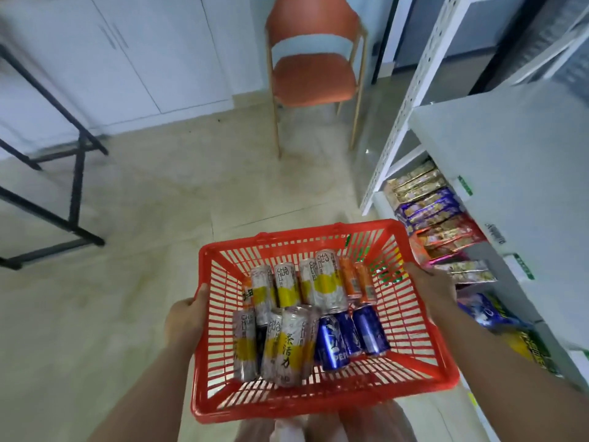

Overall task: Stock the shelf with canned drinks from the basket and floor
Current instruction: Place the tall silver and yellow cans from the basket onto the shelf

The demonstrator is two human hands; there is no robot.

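Over tiled floor (pixel 127 314), both hands, left (pixel 186 320) and right (pixel 430 287), grip opposite rims of red basket (pixel 318 406), cans (pixel 306 317) lying between them.

A single wide-angle view looks from the person's head, forward and steeply down at the floor. The red slatted plastic basket (pixel 318 401) fills 6 o'clock, very near. The white metal shelf unit (pixel 510 154) runs along 3 o'clock; the orange wooden-legged chair (pixel 314 78) stands far off at 12 o'clock.
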